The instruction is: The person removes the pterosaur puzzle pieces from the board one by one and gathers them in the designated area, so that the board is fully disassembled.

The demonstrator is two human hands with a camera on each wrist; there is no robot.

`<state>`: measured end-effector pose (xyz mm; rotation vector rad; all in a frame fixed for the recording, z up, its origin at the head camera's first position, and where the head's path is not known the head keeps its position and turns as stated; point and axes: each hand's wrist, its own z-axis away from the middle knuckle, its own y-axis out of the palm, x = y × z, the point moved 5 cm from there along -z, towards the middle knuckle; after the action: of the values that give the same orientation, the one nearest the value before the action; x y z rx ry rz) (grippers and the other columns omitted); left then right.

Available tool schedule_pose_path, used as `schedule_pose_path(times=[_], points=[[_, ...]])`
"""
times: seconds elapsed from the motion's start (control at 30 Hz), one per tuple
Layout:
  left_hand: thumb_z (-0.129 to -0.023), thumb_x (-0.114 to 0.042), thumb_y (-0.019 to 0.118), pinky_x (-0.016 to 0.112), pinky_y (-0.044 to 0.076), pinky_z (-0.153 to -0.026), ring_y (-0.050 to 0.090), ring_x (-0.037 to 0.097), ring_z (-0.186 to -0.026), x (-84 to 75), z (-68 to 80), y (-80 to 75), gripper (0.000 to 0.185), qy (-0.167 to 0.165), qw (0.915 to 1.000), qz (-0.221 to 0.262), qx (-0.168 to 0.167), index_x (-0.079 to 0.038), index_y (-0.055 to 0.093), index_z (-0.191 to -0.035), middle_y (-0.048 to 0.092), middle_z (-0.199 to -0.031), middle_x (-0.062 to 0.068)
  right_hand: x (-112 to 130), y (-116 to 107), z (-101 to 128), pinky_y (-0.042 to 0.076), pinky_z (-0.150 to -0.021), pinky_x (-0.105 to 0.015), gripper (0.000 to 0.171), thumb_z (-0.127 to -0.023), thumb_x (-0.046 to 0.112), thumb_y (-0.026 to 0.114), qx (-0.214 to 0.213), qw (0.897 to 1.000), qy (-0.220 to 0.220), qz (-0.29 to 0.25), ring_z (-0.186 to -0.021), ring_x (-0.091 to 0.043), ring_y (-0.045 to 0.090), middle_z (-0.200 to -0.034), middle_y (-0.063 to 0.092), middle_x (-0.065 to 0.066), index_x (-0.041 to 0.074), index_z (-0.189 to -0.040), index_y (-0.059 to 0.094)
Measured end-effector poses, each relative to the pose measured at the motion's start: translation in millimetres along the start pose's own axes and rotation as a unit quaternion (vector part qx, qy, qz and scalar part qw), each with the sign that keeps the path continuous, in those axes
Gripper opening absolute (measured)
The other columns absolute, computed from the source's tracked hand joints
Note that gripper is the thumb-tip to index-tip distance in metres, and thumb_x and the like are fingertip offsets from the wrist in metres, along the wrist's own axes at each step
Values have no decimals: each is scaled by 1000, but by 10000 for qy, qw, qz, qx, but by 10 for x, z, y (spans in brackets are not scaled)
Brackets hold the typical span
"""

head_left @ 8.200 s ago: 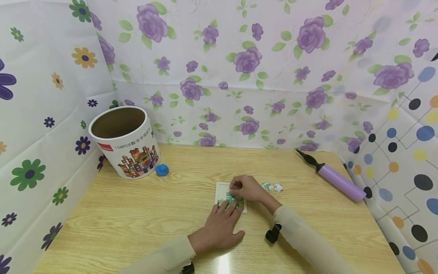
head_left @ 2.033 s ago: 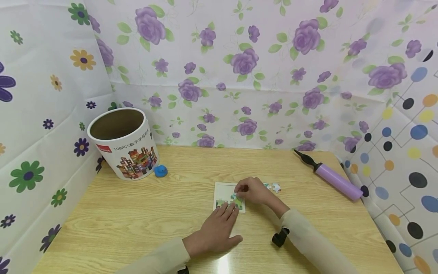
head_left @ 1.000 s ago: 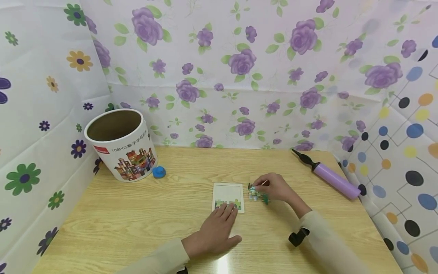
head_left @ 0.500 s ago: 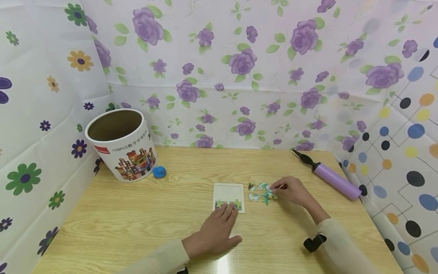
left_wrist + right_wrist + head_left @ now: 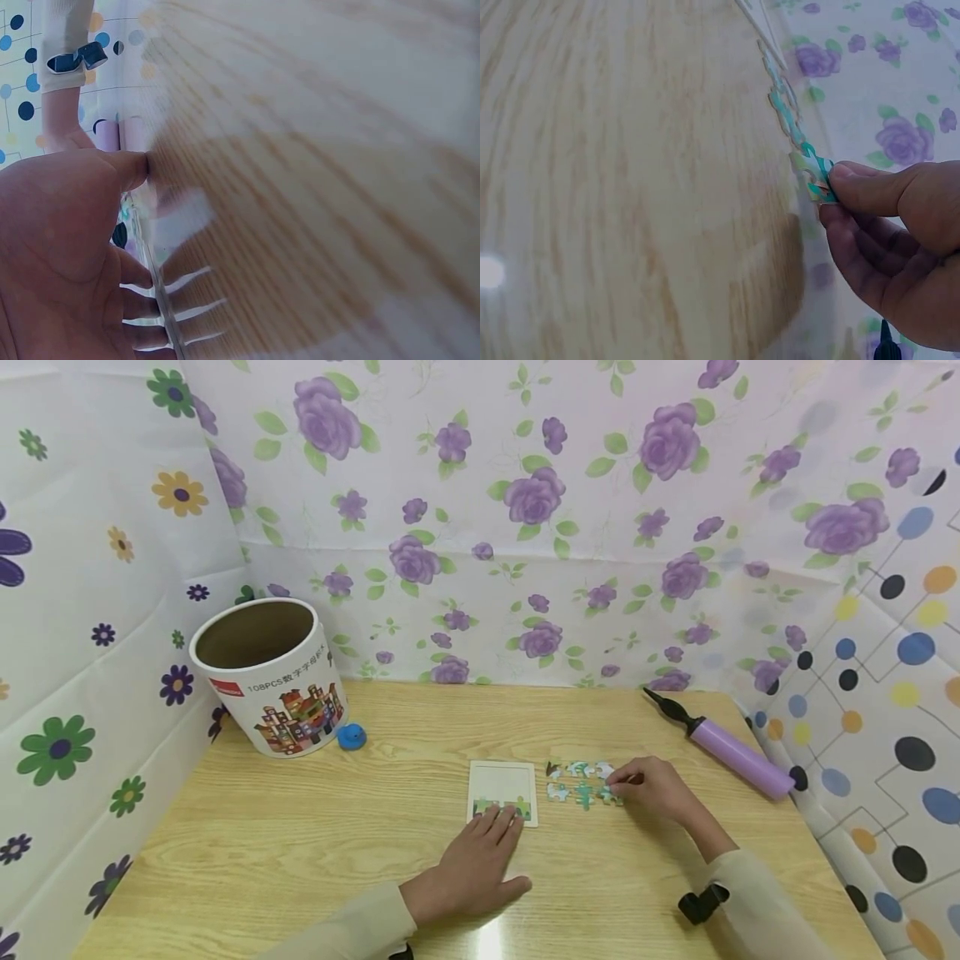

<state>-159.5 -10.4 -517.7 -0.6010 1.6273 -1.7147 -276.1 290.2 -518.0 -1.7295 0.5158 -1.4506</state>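
My left hand lies flat, fingers straight, with its fingertips resting on the near edge of a small white puzzle frame. Green puzzle pieces fill the near strip of that frame; the far part shows bare backing. To the right, my right hand pinches a puzzle piece between thumb and fingertips, at the right end of the loose pieces. Those blue, green and white jigsaw pieces lie on the table in two short rows. The left wrist view shows my left palm beside the frame's edge.
A large white bucket with printed blocks stands at the back left, a blue toy duck beside it. A purple hand pump with a black nozzle lies at the right. Patterned cloths enclose the table.
My right hand has moved from over the frame to its right. Several pieces that were in the frame now lie beside it on the table. My left hand has stayed at the frame.
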Motion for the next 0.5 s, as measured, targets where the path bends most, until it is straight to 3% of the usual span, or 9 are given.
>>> schedule_pose_path(times=[0.5], points=[[-105,-60,40,48,27,-121,20,36,-155,22,-11,62,81,-31,10000,50,62,-3,26,-162,21,-168,18,-53,72,-14,53,-74,-30,11,-93,12,76,52,9999,83,-50,-88,-14,65,-102,75,-1,18,-98,83]])
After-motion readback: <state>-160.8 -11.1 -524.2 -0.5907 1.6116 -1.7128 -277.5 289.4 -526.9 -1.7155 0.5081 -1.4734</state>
